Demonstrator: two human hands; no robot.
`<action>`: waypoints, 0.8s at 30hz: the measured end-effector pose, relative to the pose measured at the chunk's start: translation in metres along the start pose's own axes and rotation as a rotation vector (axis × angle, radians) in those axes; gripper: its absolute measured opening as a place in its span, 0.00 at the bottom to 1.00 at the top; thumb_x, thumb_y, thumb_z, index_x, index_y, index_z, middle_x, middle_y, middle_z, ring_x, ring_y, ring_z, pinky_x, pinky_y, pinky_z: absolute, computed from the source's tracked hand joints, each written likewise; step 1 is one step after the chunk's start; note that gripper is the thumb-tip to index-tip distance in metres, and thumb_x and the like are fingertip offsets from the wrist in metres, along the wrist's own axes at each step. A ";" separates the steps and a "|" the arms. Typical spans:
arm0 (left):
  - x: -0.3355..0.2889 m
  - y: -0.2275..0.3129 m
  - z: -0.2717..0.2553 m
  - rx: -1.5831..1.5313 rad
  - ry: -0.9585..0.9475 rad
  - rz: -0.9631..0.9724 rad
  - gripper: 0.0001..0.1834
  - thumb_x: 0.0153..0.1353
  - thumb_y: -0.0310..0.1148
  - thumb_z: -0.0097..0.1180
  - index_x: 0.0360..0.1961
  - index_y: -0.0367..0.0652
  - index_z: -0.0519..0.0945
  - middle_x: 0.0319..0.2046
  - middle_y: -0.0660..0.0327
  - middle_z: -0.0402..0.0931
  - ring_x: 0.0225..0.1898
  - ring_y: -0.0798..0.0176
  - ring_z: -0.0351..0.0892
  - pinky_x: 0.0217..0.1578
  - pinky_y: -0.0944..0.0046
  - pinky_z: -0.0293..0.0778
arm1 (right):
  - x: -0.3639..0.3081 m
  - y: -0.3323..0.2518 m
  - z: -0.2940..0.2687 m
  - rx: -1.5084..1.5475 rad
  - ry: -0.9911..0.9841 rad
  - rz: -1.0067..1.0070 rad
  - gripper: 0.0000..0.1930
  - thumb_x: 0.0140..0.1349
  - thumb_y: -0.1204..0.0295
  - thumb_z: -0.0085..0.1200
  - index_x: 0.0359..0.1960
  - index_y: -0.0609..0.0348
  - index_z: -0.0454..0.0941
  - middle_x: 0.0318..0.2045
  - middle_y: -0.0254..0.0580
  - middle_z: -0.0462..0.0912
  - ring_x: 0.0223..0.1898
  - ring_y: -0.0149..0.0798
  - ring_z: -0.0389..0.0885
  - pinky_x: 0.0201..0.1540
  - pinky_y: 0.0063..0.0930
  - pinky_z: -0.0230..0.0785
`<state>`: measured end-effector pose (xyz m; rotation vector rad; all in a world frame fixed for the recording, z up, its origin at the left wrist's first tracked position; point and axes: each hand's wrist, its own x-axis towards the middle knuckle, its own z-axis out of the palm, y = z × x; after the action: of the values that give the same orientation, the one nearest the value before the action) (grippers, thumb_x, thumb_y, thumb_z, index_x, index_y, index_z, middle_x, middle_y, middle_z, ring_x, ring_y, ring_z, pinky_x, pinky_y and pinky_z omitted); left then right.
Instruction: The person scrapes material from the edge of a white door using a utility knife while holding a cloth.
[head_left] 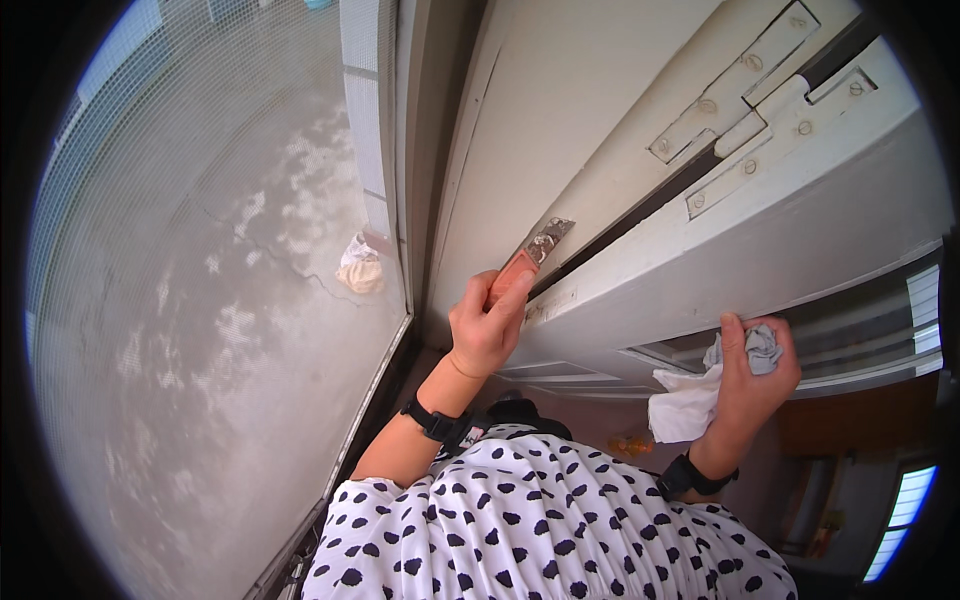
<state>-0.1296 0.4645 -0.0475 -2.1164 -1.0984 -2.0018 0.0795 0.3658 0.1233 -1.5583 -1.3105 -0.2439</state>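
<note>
My left hand [482,328] is closed around the orange-red handle of a putty knife [514,276]. Pale residue coats its metal blade, which points up and to the right against or just over the cream door frame [560,130], beside the dark gap; contact is hard to tell. A crumpled white and greyish cloth [690,402] is gripped in my right hand [758,385], with one end hanging down on the left. That hand is by the glazed panel of the white door [720,265], its thumb up near the panel's edge.
Painted hinges [735,85] with screws join frame and door at the upper right. To the left, a mesh screen [200,350] covers the view of a concrete ground outside, where a pale crumpled bundle [360,268] lies. Behind the right arm is a room with a bright window [900,520].
</note>
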 end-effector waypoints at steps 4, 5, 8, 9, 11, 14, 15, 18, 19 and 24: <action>-0.010 0.002 0.006 0.033 0.021 -0.047 0.26 0.44 0.18 0.60 0.48 0.51 0.79 0.32 0.55 0.73 0.23 0.59 0.75 0.21 0.66 0.73 | 0.003 0.005 0.000 -0.004 -0.006 -0.010 0.12 0.48 0.75 0.67 0.24 0.63 0.74 0.19 0.30 0.74 0.24 0.25 0.68 0.31 0.20 0.65; -0.016 0.001 0.008 0.034 0.021 -0.059 0.26 0.44 0.18 0.60 0.48 0.51 0.79 0.32 0.55 0.73 0.22 0.59 0.75 0.21 0.66 0.73 | 0.003 0.006 0.000 -0.003 -0.010 -0.008 0.12 0.48 0.74 0.67 0.24 0.63 0.74 0.19 0.30 0.74 0.24 0.25 0.68 0.31 0.20 0.65; -0.002 0.005 0.009 0.027 -0.031 -0.063 0.27 0.46 0.17 0.59 0.50 0.49 0.77 0.32 0.54 0.73 0.23 0.58 0.75 0.22 0.66 0.72 | 0.006 0.008 0.002 -0.002 0.003 -0.017 0.12 0.48 0.74 0.67 0.25 0.62 0.73 0.19 0.29 0.74 0.24 0.25 0.67 0.31 0.20 0.64; 0.003 0.007 0.008 0.026 -0.055 -0.061 0.27 0.48 0.16 0.58 0.51 0.47 0.76 0.31 0.53 0.72 0.24 0.57 0.74 0.23 0.66 0.72 | 0.007 0.008 0.003 -0.001 0.010 -0.024 0.12 0.48 0.74 0.67 0.25 0.62 0.73 0.19 0.29 0.73 0.24 0.25 0.67 0.31 0.20 0.64; 0.002 0.005 0.012 0.020 -0.052 -0.047 0.26 0.48 0.16 0.58 0.51 0.47 0.76 0.32 0.54 0.73 0.24 0.57 0.75 0.23 0.66 0.72 | 0.008 0.013 0.003 -0.003 0.002 -0.012 0.12 0.48 0.74 0.67 0.25 0.62 0.73 0.19 0.29 0.73 0.23 0.24 0.66 0.31 0.19 0.64; 0.000 0.007 0.010 -0.018 -0.098 -0.082 0.27 0.48 0.17 0.58 0.52 0.45 0.74 0.32 0.54 0.73 0.26 0.59 0.75 0.26 0.67 0.72 | 0.009 0.017 0.005 0.000 0.000 -0.015 0.13 0.49 0.74 0.67 0.24 0.62 0.72 0.19 0.29 0.72 0.23 0.24 0.66 0.30 0.19 0.63; 0.001 0.009 0.007 -0.035 -0.122 -0.103 0.27 0.48 0.17 0.58 0.53 0.43 0.73 0.32 0.54 0.73 0.26 0.60 0.75 0.27 0.67 0.72 | 0.009 0.017 0.006 0.004 0.000 -0.019 0.13 0.49 0.74 0.67 0.24 0.62 0.72 0.19 0.28 0.72 0.23 0.24 0.65 0.30 0.18 0.63; 0.002 0.016 -0.006 -0.236 -0.172 -0.315 0.28 0.48 0.17 0.59 0.54 0.39 0.71 0.32 0.55 0.73 0.28 0.63 0.75 0.32 0.69 0.71 | 0.011 0.017 0.007 -0.027 -0.007 -0.037 0.13 0.49 0.73 0.67 0.24 0.62 0.72 0.19 0.28 0.72 0.23 0.24 0.65 0.30 0.18 0.63; -0.004 0.018 -0.010 -0.435 -0.213 -0.503 0.28 0.48 0.17 0.60 0.53 0.36 0.69 0.32 0.56 0.72 0.30 0.63 0.74 0.34 0.70 0.70 | 0.012 0.017 0.007 -0.017 -0.003 -0.039 0.13 0.49 0.73 0.67 0.24 0.62 0.72 0.18 0.28 0.72 0.23 0.24 0.65 0.30 0.18 0.63; 0.001 0.008 -0.018 -0.511 -0.368 -0.285 0.23 0.54 0.21 0.56 0.53 0.35 0.68 0.31 0.59 0.72 0.29 0.66 0.71 0.33 0.71 0.69 | 0.014 0.019 0.005 -0.002 0.012 -0.045 0.13 0.49 0.72 0.67 0.24 0.62 0.72 0.18 0.28 0.71 0.22 0.24 0.65 0.29 0.18 0.63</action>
<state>-0.1416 0.4505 -0.0399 -2.8166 -1.0650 -2.2723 0.0979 0.3807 0.1198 -1.5280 -1.3375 -0.2830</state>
